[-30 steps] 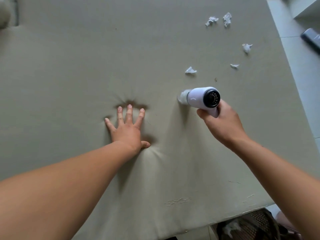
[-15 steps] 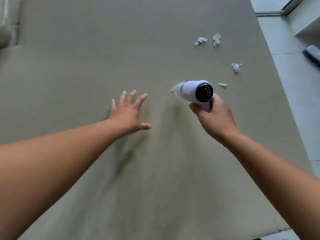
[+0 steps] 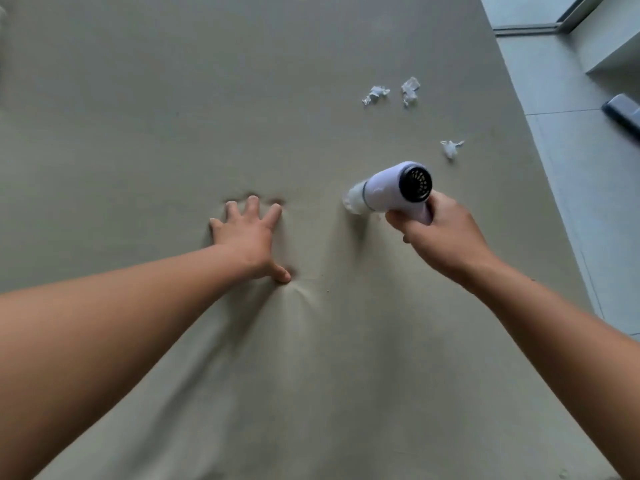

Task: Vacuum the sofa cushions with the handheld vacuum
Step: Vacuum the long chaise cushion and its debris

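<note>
A wide grey-green sofa cushion (image 3: 173,116) fills most of the view. My right hand (image 3: 440,237) grips the handle of a white handheld vacuum (image 3: 391,187), whose clear nozzle points left and down onto the fabric. My left hand (image 3: 249,237) presses flat on the cushion with fingers spread, denting it, about a hand's width left of the nozzle. Three crumpled white paper scraps lie beyond the vacuum: two side by side (image 3: 375,94) (image 3: 410,90) and one nearer (image 3: 451,148), just above the vacuum's rear.
The cushion's right edge runs diagonally beside a pale tiled floor (image 3: 571,174). A dark object (image 3: 623,116) lies on the floor at the right border. A window or door track (image 3: 540,26) shows at the top right.
My left hand, lifted half a second ago, is pressed down on the cushion again. The vacuum has moved toward the scraps; the two nearest scraps seen earlier are no longer visible.
</note>
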